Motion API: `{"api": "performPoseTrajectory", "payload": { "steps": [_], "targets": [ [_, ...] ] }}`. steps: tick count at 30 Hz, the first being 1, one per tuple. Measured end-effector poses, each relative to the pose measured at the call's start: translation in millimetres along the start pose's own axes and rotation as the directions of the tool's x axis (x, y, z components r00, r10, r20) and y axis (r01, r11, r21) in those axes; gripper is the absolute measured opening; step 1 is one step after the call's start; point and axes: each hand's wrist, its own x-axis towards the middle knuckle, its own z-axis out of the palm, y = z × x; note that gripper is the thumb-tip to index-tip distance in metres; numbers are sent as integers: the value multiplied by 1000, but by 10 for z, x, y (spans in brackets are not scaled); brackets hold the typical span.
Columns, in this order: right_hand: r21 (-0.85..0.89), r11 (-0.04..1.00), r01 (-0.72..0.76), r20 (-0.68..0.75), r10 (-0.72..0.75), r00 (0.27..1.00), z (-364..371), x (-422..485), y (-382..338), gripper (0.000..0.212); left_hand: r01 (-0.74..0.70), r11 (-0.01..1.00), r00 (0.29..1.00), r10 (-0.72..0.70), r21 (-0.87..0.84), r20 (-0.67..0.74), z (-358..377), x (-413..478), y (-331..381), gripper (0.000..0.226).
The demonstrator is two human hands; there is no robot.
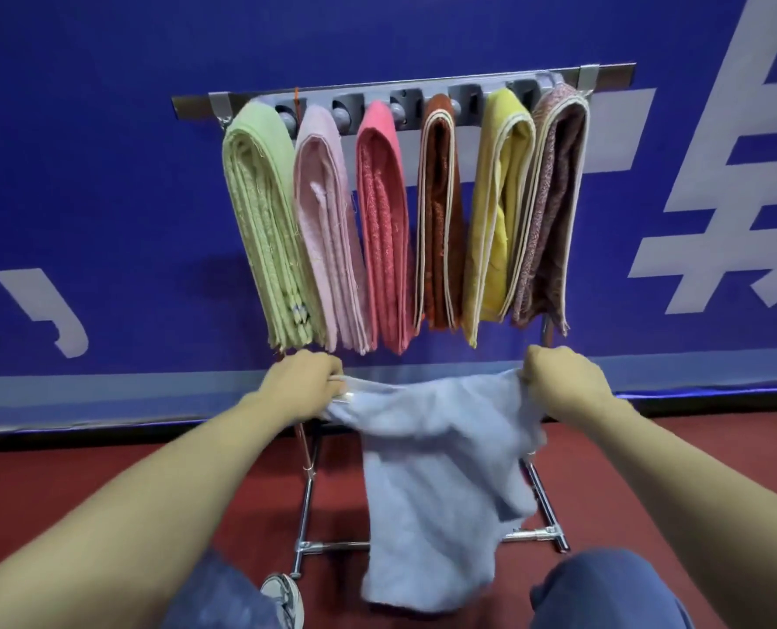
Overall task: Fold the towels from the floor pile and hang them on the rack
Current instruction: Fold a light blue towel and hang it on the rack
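Observation:
A light blue towel [441,474] hangs unfolded between my hands, its lower part drooping toward the floor. My left hand [302,379] grips its upper left corner and my right hand [563,379] grips its upper right corner, both just below the rack. The rack [405,90] is a grey bar with pegs on a metal stand. Several folded towels hang side by side on it: green [264,229], light pink [327,233], coral [384,229], brown [441,220], yellow [498,211] and a mottled maroon one [554,206].
A blue banner wall [105,174] with white characters stands right behind the rack. The stand's chrome legs and base bar [307,510] rest on the red floor [60,483]. My knees and one shoe [282,592] show at the bottom edge.

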Motion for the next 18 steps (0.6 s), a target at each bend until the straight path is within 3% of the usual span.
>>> {"api": "performPoseTrajectory", "payload": {
  "steps": [4, 7, 9, 11, 13, 14, 16, 18],
  "targets": [
    [36, 999, -39, -7, 39, 999, 207, 8, -56, 17, 27, 964, 999, -32, -265, -15, 280, -77, -4, 26],
    [302, 950, -72, 36, 64, 997, 301, 61, -151, 11, 73, 905, 997, -65, -419, 34, 384, -94, 72, 29],
    [564, 823, -71, 46, 54, 997, 337, 56, -256, 1, 103, 855, 995, -93, -508, 46, 439, -68, 137, 30],
    [795, 601, -88, 134, -32, 991, 359, 16, -404, 8, 133, 787, 991, -111, -603, 74, 485, -31, 201, 29],
    [911, 363, -195, 274, -179, 945, 352, -55, -562, 11, 167, 735, 986, -129, -657, 106, 555, 19, 236, 28],
    [920, 295, -258, 333, -245, 910, 344, -79, -628, 13, 175, 726, 984, -128, -665, 120, 577, 23, 264, 27],
    [911, 255, -323, 396, -326, 858, 342, -106, -731, 19, 170, 710, 985, -106, -683, 135, 637, 19, 321, 25],
    [911, 297, -287, 384, -353, 853, 407, -118, -802, 26, 151, 723, 988, -81, -674, 135, 674, -6, 363, 23]
  ]
}}
